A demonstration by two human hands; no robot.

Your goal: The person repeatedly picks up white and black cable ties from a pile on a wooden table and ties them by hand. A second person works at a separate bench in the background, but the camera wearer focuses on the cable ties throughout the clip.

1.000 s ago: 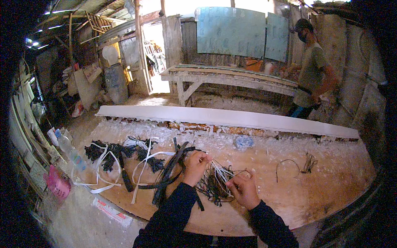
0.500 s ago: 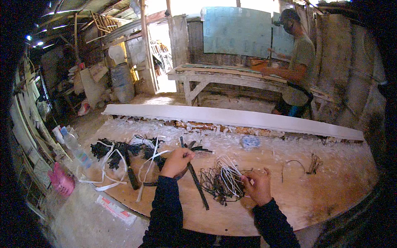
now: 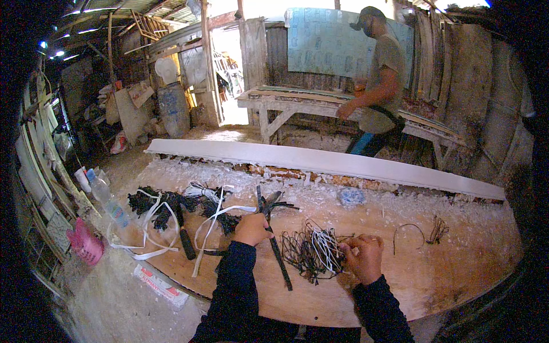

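the wire bundle (image 3: 311, 251), dark with white strands, lies on the wooden table (image 3: 446, 274) just before the person. the right hand (image 3: 361, 257) pinches its white strands at the bundle's right edge. the left hand (image 3: 251, 230) is clenched round a long black strip (image 3: 274, 240) lying beside the bundle. black tufts (image 3: 160, 203) with white straps (image 3: 209, 228) lie further left.
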